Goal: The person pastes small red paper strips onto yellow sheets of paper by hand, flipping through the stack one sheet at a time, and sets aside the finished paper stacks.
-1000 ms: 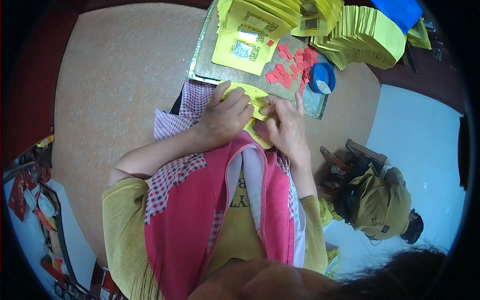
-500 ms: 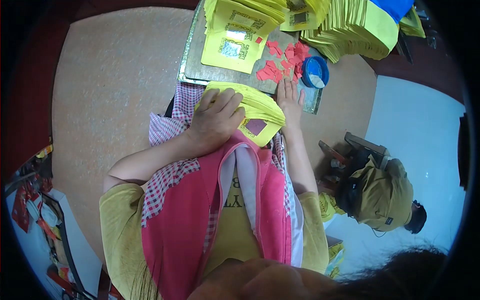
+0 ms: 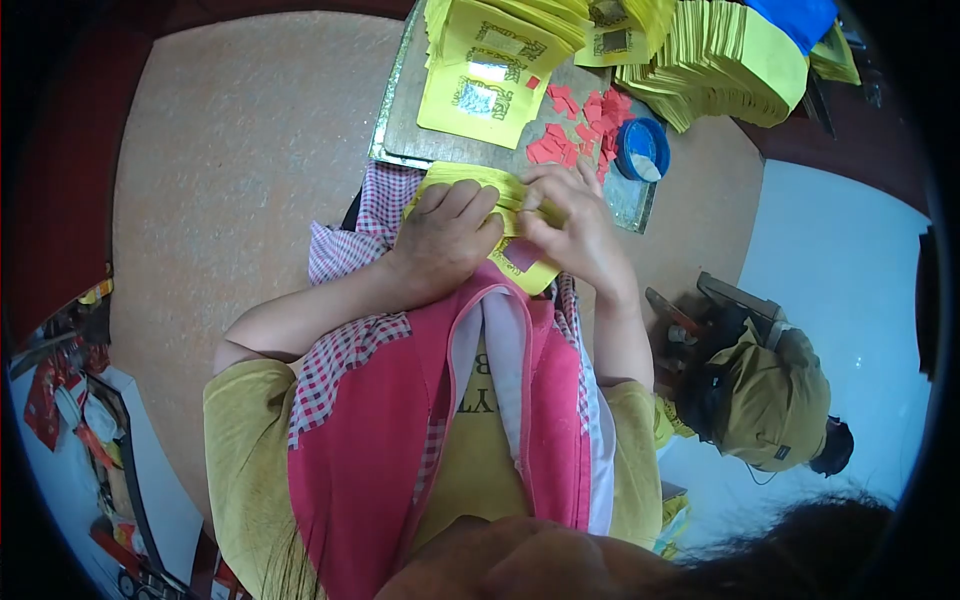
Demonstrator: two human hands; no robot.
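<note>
A stack of yellow printed papers [image 3: 462, 176] lies over my lap at the near edge of the board. My left hand [image 3: 446, 238] has its fingers curled over the stack and holds it. At the stack's right side is my right hand [image 3: 575, 225], its thumb and index finger pinched together at the edge of the papers. Whether a red piece is between those fingertips is too small to tell. Just beyond my right hand, small red paper pieces [image 3: 553, 148] are scattered on the board, beside a blue round tub [image 3: 642, 150] with something white in it.
More yellow papers [image 3: 470, 105] lie fanned on the board [image 3: 400, 135], and a long row of them [image 3: 715, 65] stands at the upper right near a blue item [image 3: 795, 20]. Another person [image 3: 775, 405] is bent over at the right, near a wooden stool [image 3: 740, 297].
My right hand has come back from the red pieces on the board to the right edge of the stack, and its fingers have closed. My left hand stays on the stack.
</note>
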